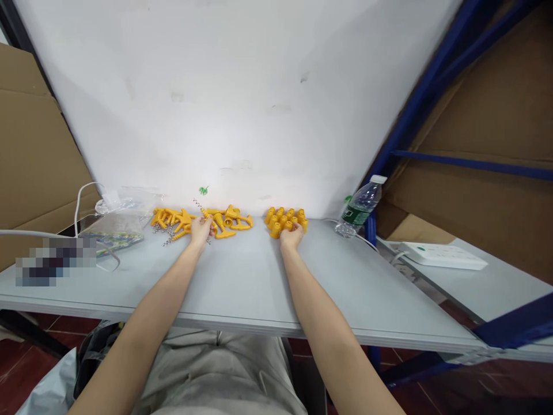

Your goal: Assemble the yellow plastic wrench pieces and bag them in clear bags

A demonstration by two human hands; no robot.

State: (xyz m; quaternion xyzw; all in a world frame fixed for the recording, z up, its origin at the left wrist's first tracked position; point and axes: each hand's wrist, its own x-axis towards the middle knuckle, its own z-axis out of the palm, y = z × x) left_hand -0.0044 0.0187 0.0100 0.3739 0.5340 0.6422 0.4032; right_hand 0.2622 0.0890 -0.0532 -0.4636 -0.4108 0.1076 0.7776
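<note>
My left hand (200, 231) is closed on a yellow-handled corkscrew (204, 212), its metal spiral pointing up and to the left. Around that hand lies a pile of yellow corkscrew pieces (170, 218), several with bare spirals. To its right are more yellow T-shaped pieces (225, 234), lying on their sides. My right hand (291, 237) reaches the front of a close group of small yellow cups (275, 230), which stand on the table in rows. Its fingers are closed around a yellow cup (287, 226) at the front edge, partly hidden by them.
Behind the grey table (242, 276) rises a white panel (242, 104). A water bottle (361, 207) leans at the right, near a blue frame post and a white power strip (444, 255). Clear plastic bags (129, 207) and a white cable (78, 207) lie left.
</note>
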